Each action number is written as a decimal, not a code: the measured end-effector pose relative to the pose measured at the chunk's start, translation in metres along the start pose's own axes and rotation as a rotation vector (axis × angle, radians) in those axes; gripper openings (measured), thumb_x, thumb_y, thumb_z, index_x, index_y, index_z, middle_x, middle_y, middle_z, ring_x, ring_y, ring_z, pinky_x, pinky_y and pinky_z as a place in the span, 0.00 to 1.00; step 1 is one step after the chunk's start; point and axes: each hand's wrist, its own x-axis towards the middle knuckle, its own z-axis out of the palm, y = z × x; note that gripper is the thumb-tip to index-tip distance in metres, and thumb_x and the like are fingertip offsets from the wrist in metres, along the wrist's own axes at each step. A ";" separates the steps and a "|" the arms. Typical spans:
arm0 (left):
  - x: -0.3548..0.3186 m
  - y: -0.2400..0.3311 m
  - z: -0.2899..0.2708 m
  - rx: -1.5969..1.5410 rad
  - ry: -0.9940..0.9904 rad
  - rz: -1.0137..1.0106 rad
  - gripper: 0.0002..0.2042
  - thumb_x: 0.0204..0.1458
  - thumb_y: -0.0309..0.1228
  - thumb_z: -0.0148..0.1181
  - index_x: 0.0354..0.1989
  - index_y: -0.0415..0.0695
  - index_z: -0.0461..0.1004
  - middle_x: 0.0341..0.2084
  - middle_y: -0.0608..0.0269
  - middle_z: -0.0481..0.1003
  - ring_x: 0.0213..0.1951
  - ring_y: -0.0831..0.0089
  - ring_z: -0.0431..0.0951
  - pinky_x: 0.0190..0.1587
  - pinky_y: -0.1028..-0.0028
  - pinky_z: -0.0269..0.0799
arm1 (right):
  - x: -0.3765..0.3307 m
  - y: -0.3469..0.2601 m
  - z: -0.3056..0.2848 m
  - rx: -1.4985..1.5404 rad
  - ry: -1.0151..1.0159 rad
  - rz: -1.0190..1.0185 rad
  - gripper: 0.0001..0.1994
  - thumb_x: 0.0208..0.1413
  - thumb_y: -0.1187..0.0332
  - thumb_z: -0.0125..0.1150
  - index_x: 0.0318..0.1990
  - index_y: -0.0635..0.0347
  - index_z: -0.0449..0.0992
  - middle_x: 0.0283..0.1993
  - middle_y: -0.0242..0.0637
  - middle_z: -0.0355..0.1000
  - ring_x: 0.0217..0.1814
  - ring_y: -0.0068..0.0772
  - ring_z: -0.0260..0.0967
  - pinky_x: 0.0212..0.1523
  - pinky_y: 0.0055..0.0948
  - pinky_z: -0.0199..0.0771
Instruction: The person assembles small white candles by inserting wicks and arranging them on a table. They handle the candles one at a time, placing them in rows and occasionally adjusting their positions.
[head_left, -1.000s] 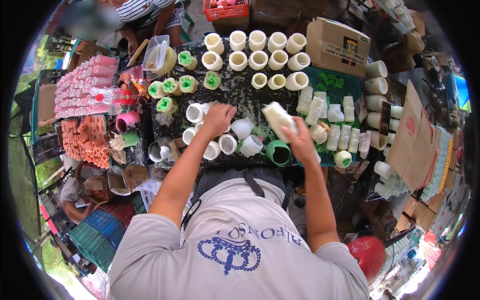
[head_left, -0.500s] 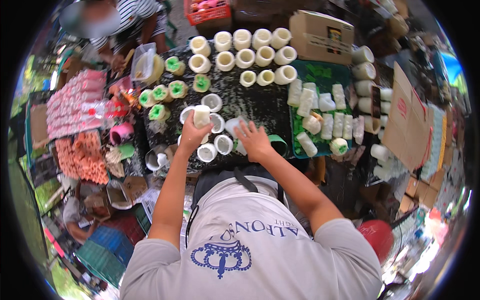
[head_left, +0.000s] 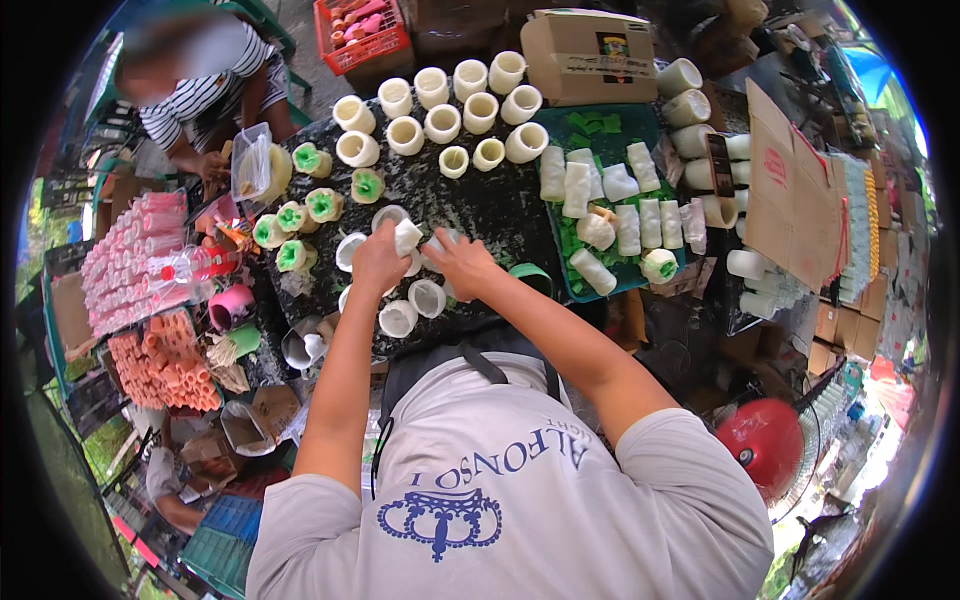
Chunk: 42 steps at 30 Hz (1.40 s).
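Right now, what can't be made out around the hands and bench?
All in the head view:
White block in the left hand: lower end, covered by the hand.
Pale piece under the right hand: full shape, and whether it is gripped; the hand covers it.
White cup: one side, behind the left forearm.
Red crate: far edge, cut off by the picture's top.

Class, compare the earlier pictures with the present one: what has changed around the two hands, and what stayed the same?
The right hand has let go of a white block and moved left to the white cups; the left hand now holds a white block. The cream cups, green-lined cups and cardboard box keep their arrangement.
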 end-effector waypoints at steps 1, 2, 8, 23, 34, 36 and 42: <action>0.000 0.001 -0.004 -0.020 0.001 0.013 0.28 0.48 0.37 0.74 0.57 0.44 0.72 0.42 0.44 0.85 0.47 0.39 0.85 0.48 0.45 0.80 | -0.004 -0.002 -0.002 -0.020 -0.059 0.014 0.46 0.53 0.67 0.75 0.80 0.40 0.60 0.80 0.52 0.58 0.56 0.58 0.82 0.43 0.45 0.89; 0.000 0.001 -0.005 -0.019 0.006 0.015 0.27 0.47 0.36 0.75 0.56 0.44 0.72 0.42 0.45 0.85 0.47 0.40 0.85 0.47 0.46 0.80 | -0.008 -0.007 -0.012 -0.037 -0.115 0.024 0.48 0.52 0.66 0.76 0.81 0.39 0.58 0.82 0.52 0.55 0.58 0.60 0.81 0.44 0.45 0.89; 0.001 0.005 -0.003 0.054 0.050 -0.056 0.26 0.46 0.35 0.79 0.52 0.46 0.72 0.40 0.49 0.86 0.44 0.42 0.87 0.44 0.47 0.81 | 0.001 -0.018 0.019 0.225 0.097 0.069 0.35 0.52 0.70 0.74 0.69 0.46 0.68 0.77 0.51 0.59 0.53 0.62 0.82 0.43 0.53 0.89; -0.050 -0.019 -0.114 -0.330 0.595 -0.172 0.25 0.48 0.29 0.74 0.57 0.39 0.77 0.40 0.41 0.86 0.45 0.43 0.89 0.48 0.54 0.82 | -0.119 0.160 -0.124 0.999 0.623 0.477 0.34 0.44 0.69 0.80 0.62 0.58 0.75 0.61 0.45 0.74 0.66 0.48 0.74 0.71 0.42 0.74; -0.071 -0.091 -0.069 0.011 0.544 -0.614 0.23 0.49 0.33 0.74 0.55 0.46 0.76 0.44 0.40 0.86 0.48 0.35 0.86 0.50 0.42 0.80 | -0.067 0.422 -0.058 0.149 0.270 0.940 0.47 0.54 0.40 0.78 0.76 0.49 0.65 0.79 0.57 0.61 0.79 0.63 0.66 0.71 0.55 0.75; -0.074 -0.084 -0.070 0.083 0.478 -0.641 0.26 0.49 0.34 0.75 0.57 0.48 0.76 0.43 0.41 0.86 0.47 0.36 0.86 0.48 0.43 0.80 | -0.060 0.406 -0.077 0.174 0.176 0.965 0.48 0.53 0.39 0.79 0.76 0.50 0.65 0.78 0.54 0.63 0.76 0.62 0.70 0.69 0.58 0.77; -0.087 -0.062 -0.068 0.067 0.419 -0.537 0.27 0.48 0.33 0.75 0.59 0.48 0.76 0.42 0.43 0.86 0.46 0.39 0.86 0.48 0.45 0.80 | -0.089 0.283 -0.092 -0.132 0.575 0.769 0.24 0.65 0.51 0.70 0.60 0.55 0.78 0.57 0.45 0.79 0.55 0.54 0.80 0.53 0.53 0.79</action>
